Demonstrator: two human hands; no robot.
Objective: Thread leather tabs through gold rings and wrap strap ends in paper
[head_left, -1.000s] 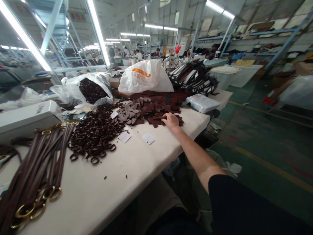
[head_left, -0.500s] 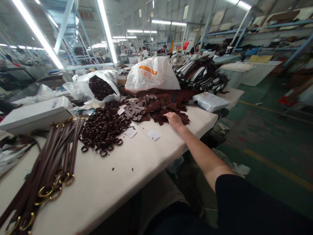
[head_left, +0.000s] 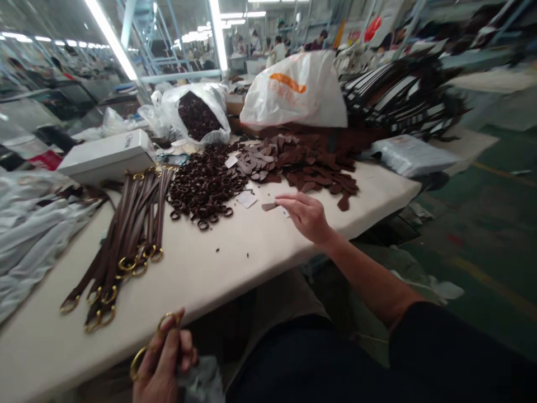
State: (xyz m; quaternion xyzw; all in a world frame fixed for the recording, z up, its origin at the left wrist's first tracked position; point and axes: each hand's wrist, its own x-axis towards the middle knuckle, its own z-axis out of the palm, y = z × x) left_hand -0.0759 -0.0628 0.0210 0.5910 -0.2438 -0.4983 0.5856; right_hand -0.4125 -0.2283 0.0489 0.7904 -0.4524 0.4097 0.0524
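In the lower part of the head view my left hand is closed on two gold-coloured rings, with a bit of brown strap at the upper one; the rest is hidden by the fingers. My right hand pinches a small flat brown leather piece by one end, above the table. Beyond that hand lies a heap of cut leather pieces. Left of it is a pile of small brown leather loops. Long brown straps with gold rings lie farther left.
A white box stands behind the straps on the pale table. At the back are a bag of loops, a white plastic bag and striped straps. A wrapped packet lies near the right edge.
My right hand has drawn back from the leather heap with one piece in its fingers. My left hand has come into view with gold rings. The view has shifted left and down.
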